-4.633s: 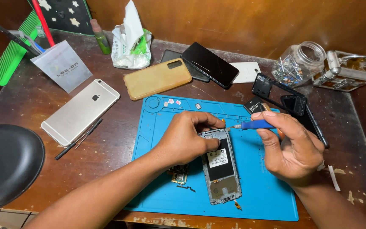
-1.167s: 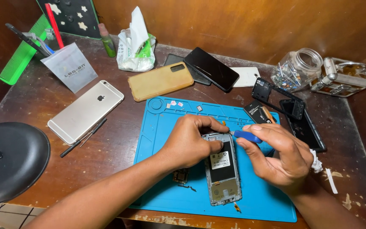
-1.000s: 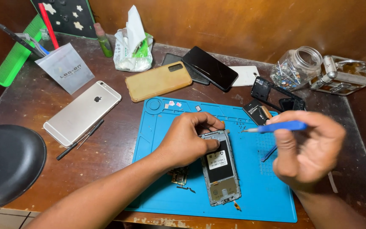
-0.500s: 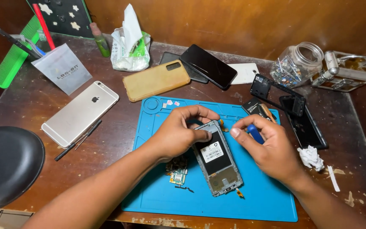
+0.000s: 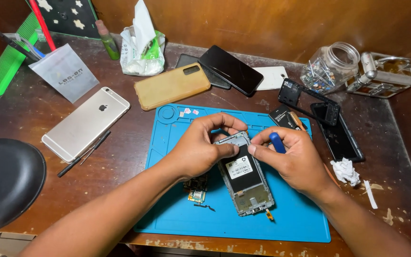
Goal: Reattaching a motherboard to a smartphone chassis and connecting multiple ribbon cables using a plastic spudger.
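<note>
left hand pinching opened phone top, frame centre | right hand grip around blue tool | advice: steady frame on blue mat, pry gently

Phone repair workshop: blue work mat on worn bench, several phones, opened phone, jar of small parts.

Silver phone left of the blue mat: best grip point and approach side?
Probably pinch the silver phone across its two long edges near the middle, coming from above. It lies flat, back up, diagonal on the table, long sides mostly clear; thin black tools sit by its lower corner, so avoid that end.
</note>
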